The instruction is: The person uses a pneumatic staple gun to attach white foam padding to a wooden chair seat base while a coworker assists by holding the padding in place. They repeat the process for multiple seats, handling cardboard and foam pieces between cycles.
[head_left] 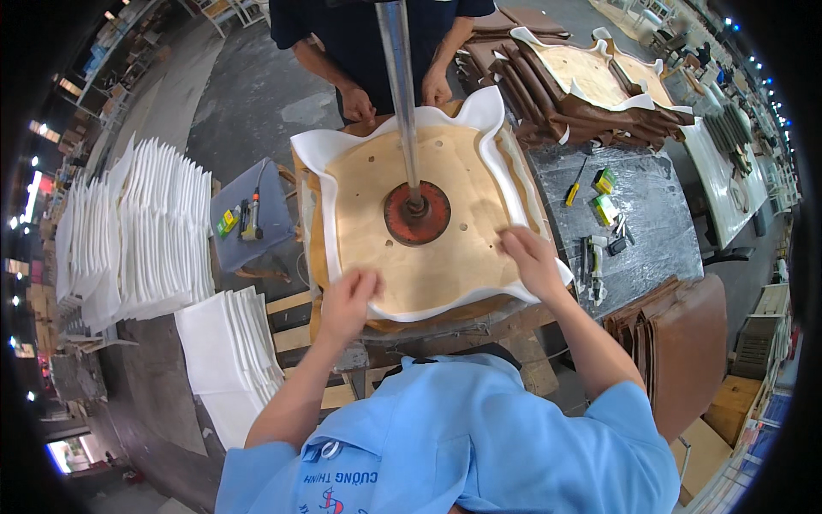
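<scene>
Right hand point(533, 261) part-curled at white padding point(509, 184), grip unclear

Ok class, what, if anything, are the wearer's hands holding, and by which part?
Cannot be told: the left hand is blurred near the front-left corner of the white padding, the right hand near its right edge.

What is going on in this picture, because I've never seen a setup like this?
There's no robot: a person works bare-handed, filmed by a fisheye camera on their head, so straight edges bend. The left hand and right hand are at the near corners of a wooden board edged with white padding; I can't tell whether either grips it. A red disc on a metal pole sits on the board. Another person's hands show opposite. White sheets are stacked at left; a screwdriver lies on the right-hand table.
</scene>
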Demonstrator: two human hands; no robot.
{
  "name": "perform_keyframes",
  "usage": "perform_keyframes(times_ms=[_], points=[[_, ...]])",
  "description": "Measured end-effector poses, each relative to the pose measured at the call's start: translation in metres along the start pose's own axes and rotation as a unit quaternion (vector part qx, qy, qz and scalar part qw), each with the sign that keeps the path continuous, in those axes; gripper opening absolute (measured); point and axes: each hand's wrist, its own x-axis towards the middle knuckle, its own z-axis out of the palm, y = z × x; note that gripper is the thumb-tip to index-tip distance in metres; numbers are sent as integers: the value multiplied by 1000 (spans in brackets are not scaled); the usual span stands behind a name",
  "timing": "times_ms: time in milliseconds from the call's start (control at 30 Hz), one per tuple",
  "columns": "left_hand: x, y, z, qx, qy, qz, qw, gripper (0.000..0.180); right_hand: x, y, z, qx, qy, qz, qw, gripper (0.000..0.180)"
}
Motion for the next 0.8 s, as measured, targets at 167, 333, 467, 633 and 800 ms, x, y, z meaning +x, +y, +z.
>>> perform_keyframes(times_ms=[167,333,467,633,800], points=[[-99,-27,30,-252,-93,-367,891,39,-112,-2,11,223,-120,419,872,39],[-72,-61,60,-434,45,-399,806,39,-121,29,64,460,-118,513,715,45],[-45,-56,79,-411,66,-421,806,39,-102,44,83,483,-68,539,687,53],[-13,-46,99,-370,74,-488,787,50,-75,32,85,427,-92,601,670,64],[-4,-48,92,-328,37,-505,797,60,-45,19,76,287,-160,589,738,63]])
